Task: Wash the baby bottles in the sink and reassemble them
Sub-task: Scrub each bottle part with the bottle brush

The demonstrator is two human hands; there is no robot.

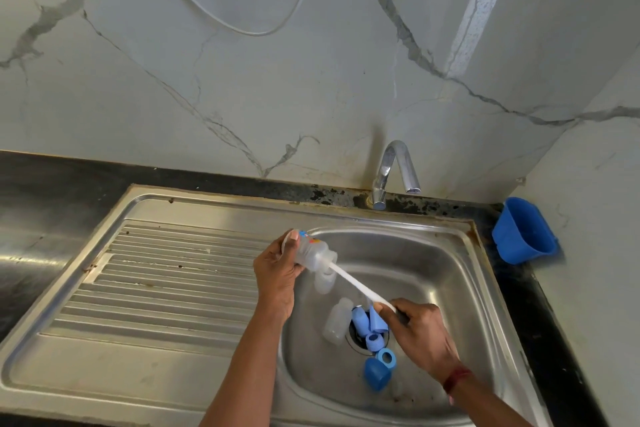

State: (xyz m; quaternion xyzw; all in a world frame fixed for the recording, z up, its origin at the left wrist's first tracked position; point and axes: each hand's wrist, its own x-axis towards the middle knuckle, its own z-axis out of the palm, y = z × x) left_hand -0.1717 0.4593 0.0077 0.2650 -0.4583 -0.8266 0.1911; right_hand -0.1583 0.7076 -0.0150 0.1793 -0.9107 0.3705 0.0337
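My left hand (277,270) grips a clear baby bottle (313,251) with a coloured print, held on its side above the left rim of the sink basin (440,253). My right hand (420,333) holds the white handle of a bottle brush (356,284); the brush end is inside the bottle's mouth. In the basin lie two more clear bottles (337,321) (325,282), several blue rings and caps (375,343) around the drain, and a darker blue dome cap (375,374).
A chrome tap (394,170) stands at the back of the sink, no water running. The ribbed steel drainboard (166,281) lies to the left. A blue plastic tub (524,230) sits on the black counter at the right, against the marble wall.
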